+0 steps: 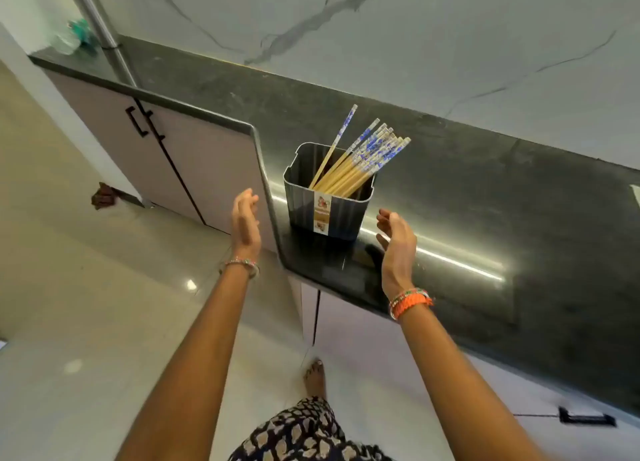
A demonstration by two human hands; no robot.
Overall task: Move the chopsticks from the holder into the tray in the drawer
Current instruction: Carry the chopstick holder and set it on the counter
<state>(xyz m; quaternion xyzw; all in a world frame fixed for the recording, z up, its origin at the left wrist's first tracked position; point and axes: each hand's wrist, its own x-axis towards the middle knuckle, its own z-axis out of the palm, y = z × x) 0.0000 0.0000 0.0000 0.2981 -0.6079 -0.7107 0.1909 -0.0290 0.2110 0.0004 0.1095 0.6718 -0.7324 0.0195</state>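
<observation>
1. Near the desk's corner, the chopsticks [360,156] lean together in the dark holder [327,201], patterned ends up and easy to gather.
2. Flanking it without touching, left hand [246,223] and right hand [396,241] hang with fingers spread, each grip empty, probably readying to lift.
3. Below, a drawer handle [587,419]; no tray visible.

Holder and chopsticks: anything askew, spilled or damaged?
Nothing spilled or damaged. The holder stands upright near the countertop corner. One chopstick leans apart from the chopsticks bundle. Both hands, left hand and right hand, are open, touching nothing.
</observation>
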